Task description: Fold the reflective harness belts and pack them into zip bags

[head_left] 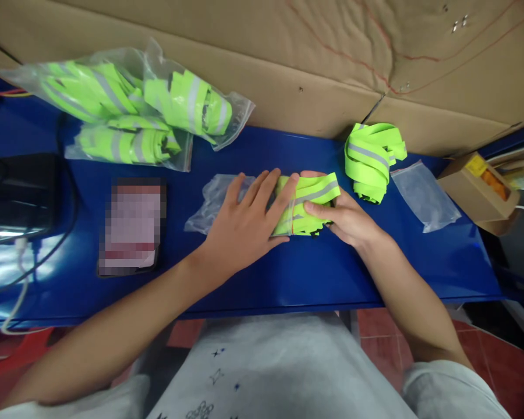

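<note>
A folded neon-green reflective strap [308, 203] lies in the middle of the blue table [297, 273], partly inside the mouth of a clear plastic bag [216, 201]. My left hand [244, 224] lies flat on the bag, fingers stretched out over the strap's left end. My right hand [347, 218] grips the strap's right end, fingers wrapped round it.
Several filled bags of green straps [135, 113] sit at the back left. Another loose folded strap [371, 157] and an empty clear bag [423, 195] lie to the right. A black device [21, 195] with cables and a phone [133, 227] are at left; a small cardboard box [480, 189] at right.
</note>
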`<state>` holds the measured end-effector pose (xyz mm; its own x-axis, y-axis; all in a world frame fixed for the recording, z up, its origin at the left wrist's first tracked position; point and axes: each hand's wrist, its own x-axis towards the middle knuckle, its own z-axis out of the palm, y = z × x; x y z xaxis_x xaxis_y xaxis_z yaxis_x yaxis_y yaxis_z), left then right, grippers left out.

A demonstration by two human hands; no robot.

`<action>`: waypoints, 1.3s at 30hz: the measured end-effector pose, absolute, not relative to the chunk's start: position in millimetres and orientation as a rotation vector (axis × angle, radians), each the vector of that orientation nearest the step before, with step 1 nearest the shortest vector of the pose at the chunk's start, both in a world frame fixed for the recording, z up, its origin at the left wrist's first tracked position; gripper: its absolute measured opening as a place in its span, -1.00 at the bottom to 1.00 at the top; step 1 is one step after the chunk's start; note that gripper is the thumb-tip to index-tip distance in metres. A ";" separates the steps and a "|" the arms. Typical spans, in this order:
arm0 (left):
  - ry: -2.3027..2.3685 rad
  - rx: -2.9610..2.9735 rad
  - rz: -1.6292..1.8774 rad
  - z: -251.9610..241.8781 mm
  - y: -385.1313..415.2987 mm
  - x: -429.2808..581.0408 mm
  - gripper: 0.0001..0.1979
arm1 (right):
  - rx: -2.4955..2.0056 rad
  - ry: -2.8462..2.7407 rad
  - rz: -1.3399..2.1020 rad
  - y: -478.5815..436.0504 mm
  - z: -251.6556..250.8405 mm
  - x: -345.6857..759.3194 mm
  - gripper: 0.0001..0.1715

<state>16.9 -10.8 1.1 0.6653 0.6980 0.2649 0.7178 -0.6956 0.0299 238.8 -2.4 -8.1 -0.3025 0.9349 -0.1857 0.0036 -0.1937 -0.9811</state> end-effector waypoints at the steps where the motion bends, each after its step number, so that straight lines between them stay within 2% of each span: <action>1: -1.212 -2.792 -0.381 1.5 -11.3 15.9 -0.08 | -1.173 -1.283 1.623 -2.0 -7.4 238.5 -0.15; 5: -1.186 -2.752 -0.368 -3.7 -8.4 13.6 -0.37 | -1.193 -1.227 1.610 -3.4 -8.1 233.3 -0.12; 9: -1.180 -2.725 -0.411 -9.2 -5.0 14.2 -0.44 | -1.229 -1.335 1.434 -8.8 -10.5 226.7 -0.19; 16: -1.289 -2.747 -0.416 -14.0 -9.5 21.6 -0.39 | -1.291 -1.623 1.168 -15.2 -21.8 215.6 -0.25; 21: -1.343 -2.826 -0.369 -5.2 -9.1 15.3 -0.12 | -1.215 -1.574 1.336 -16.5 -20.1 216.5 -0.35; 26: -1.309 -2.830 -0.443 -1.2 -2.6 6.1 -0.10 | -1.199 -1.480 1.324 -16.3 -17.6 216.5 -0.23; 31: -1.193 -2.811 -0.471 -6.5 1.7 7.4 -0.09 | -1.166 -1.294 1.550 -16.1 -21.5 209.3 -0.47; 36: -1.095 -2.802 -0.497 -6.8 2.0 13.1 -0.14 | -1.211 -1.334 1.388 -18.0 -19.3 200.1 -0.59; 39: -1.057 -2.793 -0.461 -0.4 1.3 12.0 -0.04 | -1.213 -1.369 1.335 -17.4 -17.5 198.6 -0.61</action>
